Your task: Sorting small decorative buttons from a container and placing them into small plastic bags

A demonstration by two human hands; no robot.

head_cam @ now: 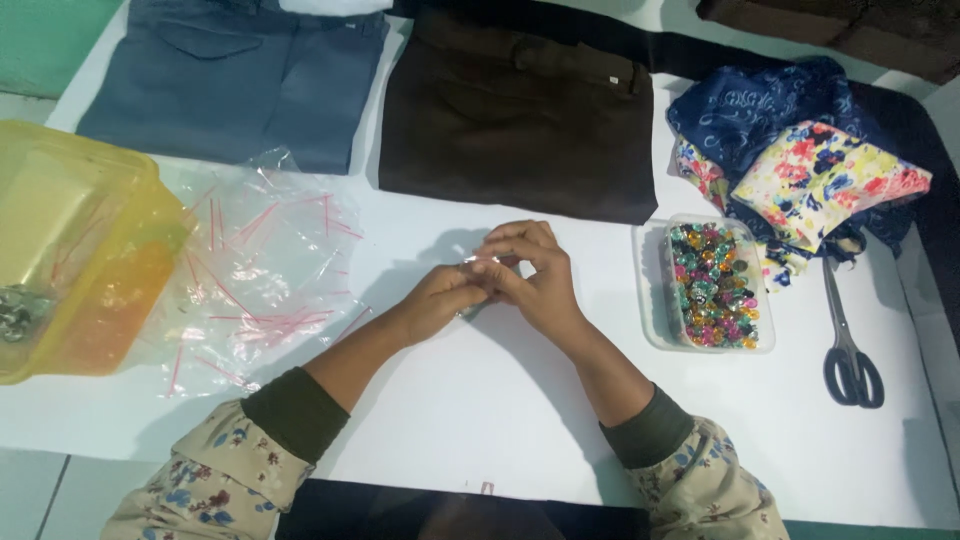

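Over the middle of the white table (480,400), my left hand (440,300) and my right hand (530,275) meet, fingertips together. Between them they pinch a small clear plastic bag (480,265), partly hidden by the fingers. What is inside the bag cannot be made out. A clear rectangular tub of colourful beads (715,285) stands just right of my right hand. A pile of small clear zip bags with red strips (265,275) lies left of my left hand.
A yellow plastic tub (70,250) sits at the left edge. Scissors (848,340) lie at the right. Folded blue trousers (235,75) and brown trousers (520,110) lie at the back, with floral and dark blue cloth (800,160) at back right.
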